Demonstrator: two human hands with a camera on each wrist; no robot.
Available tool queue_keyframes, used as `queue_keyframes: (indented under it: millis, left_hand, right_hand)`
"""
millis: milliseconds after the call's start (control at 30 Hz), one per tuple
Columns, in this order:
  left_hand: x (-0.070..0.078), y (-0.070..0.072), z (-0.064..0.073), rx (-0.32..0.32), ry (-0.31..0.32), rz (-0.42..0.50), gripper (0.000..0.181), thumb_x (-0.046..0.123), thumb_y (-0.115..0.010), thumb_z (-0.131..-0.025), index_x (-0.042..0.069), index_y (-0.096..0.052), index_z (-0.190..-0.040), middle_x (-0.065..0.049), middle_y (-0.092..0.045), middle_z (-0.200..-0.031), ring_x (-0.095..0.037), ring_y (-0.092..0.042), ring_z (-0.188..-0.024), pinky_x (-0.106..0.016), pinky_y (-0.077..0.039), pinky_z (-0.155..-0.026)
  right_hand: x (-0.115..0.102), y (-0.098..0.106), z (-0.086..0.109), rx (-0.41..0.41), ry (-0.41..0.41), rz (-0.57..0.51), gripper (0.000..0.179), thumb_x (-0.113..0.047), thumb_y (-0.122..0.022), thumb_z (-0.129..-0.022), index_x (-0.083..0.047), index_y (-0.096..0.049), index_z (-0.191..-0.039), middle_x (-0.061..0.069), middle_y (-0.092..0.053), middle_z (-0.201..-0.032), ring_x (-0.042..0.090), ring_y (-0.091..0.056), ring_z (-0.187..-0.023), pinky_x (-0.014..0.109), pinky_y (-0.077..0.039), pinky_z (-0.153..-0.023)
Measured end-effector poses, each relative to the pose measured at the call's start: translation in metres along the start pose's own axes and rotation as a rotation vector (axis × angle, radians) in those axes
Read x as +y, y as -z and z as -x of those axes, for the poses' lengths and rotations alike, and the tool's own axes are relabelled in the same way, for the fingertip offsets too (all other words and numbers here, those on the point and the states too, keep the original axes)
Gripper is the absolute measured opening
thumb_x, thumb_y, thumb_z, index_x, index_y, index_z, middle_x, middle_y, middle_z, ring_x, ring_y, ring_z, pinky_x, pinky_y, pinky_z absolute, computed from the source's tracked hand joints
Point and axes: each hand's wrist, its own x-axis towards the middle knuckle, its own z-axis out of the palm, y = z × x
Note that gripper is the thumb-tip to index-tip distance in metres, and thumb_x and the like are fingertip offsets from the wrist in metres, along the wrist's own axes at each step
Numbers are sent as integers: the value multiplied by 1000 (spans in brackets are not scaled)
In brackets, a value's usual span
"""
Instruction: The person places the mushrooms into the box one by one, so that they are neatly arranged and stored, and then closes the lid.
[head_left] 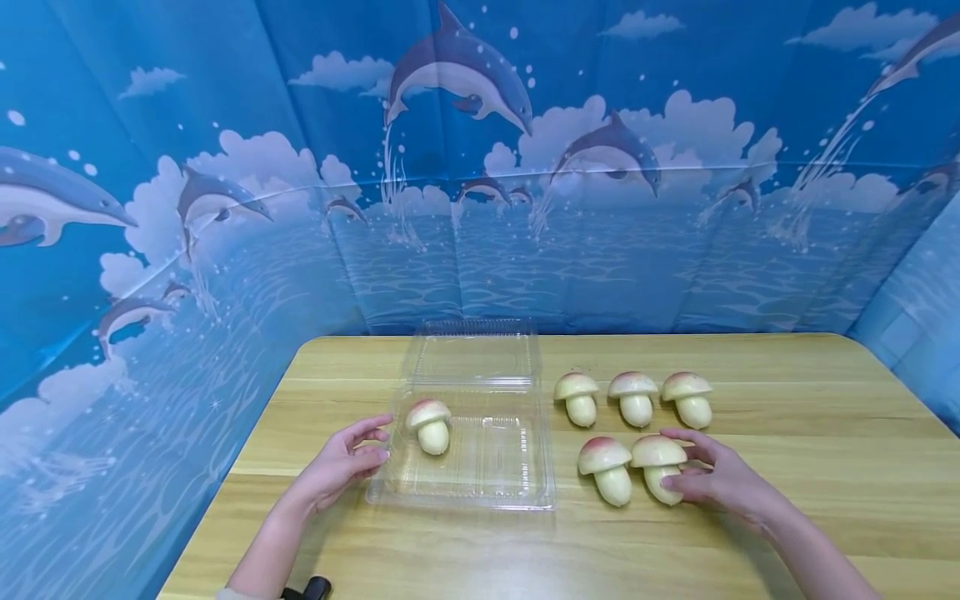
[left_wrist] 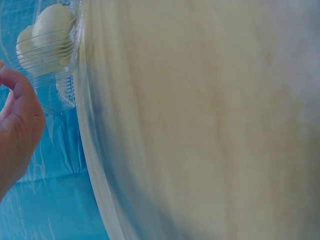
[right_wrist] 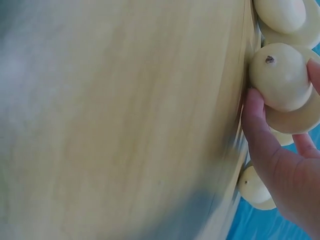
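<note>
My right hand (head_left: 712,477) curls round a pale toy mushroom (head_left: 657,451) at the right end of the front row. In the right wrist view, its thumb and fingers (right_wrist: 257,117) lie on opposite sides of the mushroom's rounded stem (right_wrist: 282,75). Just left of it lies another toy mushroom (head_left: 604,457) with a reddish cap. My left hand (head_left: 343,462) is at the left side of an opened clear plastic box (head_left: 480,502), its fingers loosely bent and apart from the thumb. Inside the box, near its left wall, lies one toy mushroom (head_left: 432,437).
Behind the front pair, a row of three toy mushrooms (head_left: 632,408) lies on the wooden table (head_left: 810,417). The box's lid (head_left: 474,354) is folded back toward the dolphin-printed curtain (head_left: 570,258). A black object (head_left: 318,587) shows beside the left forearm.
</note>
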Motion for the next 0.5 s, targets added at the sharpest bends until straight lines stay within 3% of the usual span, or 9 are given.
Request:
queue_keyframes:
  millis: [167,333,500]
  left_hand:
    - [1,0,1,11,8,-10,62,0,-60,-87,-7,-29,-141,-6,-43,-106,-4,-48,-70,-18,-43,-63]
    - [2,-1,1,17,19,-7,62,0,-60,-87,-6,-29,-141,-6,-43,-107,-4,-48,-69,-18,-43,-64]
    - [1,0,1,4,-1,-3,63,-1,-59,-87,-8,-28,-141,-6,-43,-106,-3,-49,-70,-18,-44,-63]
  right_hand:
    - [0,3,0,-22,28,-40,70,-11,-66,-85,1,-26,-141,28,-36,-126,18,-58,-93,35,-53,-77]
    - [-3,7,2,-3,31,-53,59,-11,-67,-84,-14,-39,-136,27,-33,-128,16,-59,-94,36,-52,-77]
    - [-12,10,2,-13,25,-29,69,-13,-67,-84,-3,-28,-140,31,-29,-131,17,-57,-96,37,-52,-78]
